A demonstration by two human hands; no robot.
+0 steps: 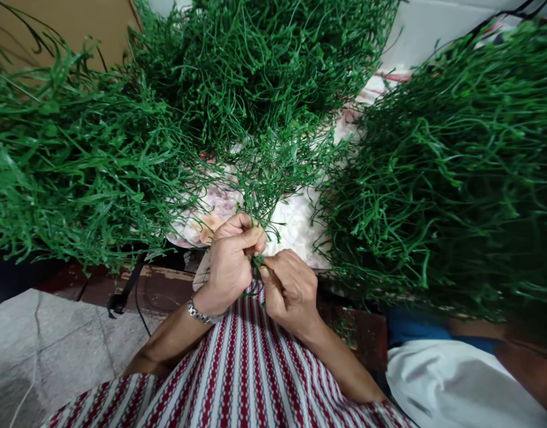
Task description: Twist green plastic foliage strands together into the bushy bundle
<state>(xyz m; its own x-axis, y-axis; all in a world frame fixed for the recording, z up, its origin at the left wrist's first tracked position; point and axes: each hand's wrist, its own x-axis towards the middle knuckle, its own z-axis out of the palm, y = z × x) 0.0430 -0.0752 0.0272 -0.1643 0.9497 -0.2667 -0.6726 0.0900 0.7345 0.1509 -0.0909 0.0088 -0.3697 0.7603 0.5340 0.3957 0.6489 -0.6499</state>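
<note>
The left hand (229,261) pinches the base of a green sprig (264,190) in a closed grip; the right hand (289,288) grips the same stem end, just beside it. The sprig is thin, wiry, dark green, fanning upward over the near edge of the flowered cloth (295,220). Heaps of green strands (77,160) crowd left, back and right, leaving only a small bare patch of cloth.
</note>
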